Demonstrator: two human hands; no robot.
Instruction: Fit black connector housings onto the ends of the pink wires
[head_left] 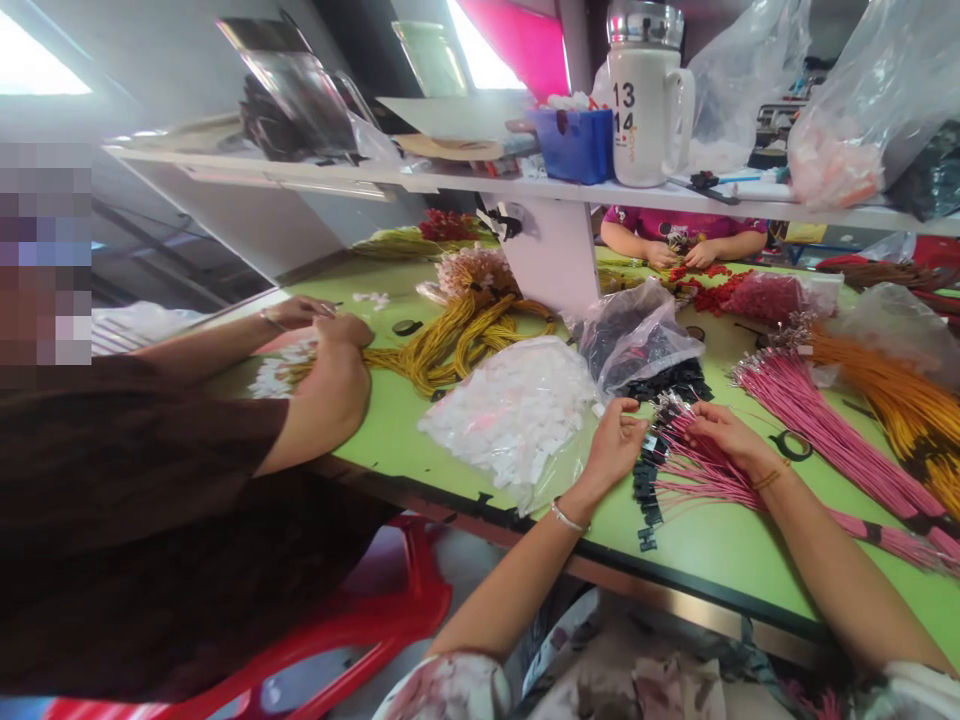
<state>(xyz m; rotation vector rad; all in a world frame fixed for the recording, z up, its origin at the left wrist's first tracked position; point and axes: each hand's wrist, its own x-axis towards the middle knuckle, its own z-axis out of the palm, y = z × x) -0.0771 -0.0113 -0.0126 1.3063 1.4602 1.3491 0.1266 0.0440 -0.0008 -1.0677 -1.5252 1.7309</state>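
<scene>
Over the near edge of the green table, my left hand (619, 440) is closed, fingers pinched together beside the metal wire ends; what it pinches, perhaps a small part, is too small to make out. My right hand (724, 432) is closed on pink wires (709, 468), just right of the left hand. The wires fan out under it, several of them ending in black connector housings (646, 485) lined up on the table. Behind my hands, a pile of loose black housings (679, 380) spills from a clear plastic bag (637, 335).
A bag of white connectors (517, 410) lies left of my hands. Pink (825, 420) and orange wire bundles (885, 380) plus a tape roll (792, 445) lie right. A co-worker's arm (322, 390) works at left; another person (686, 238) sits opposite, below a shelf (465, 182) holding a mug (646, 130).
</scene>
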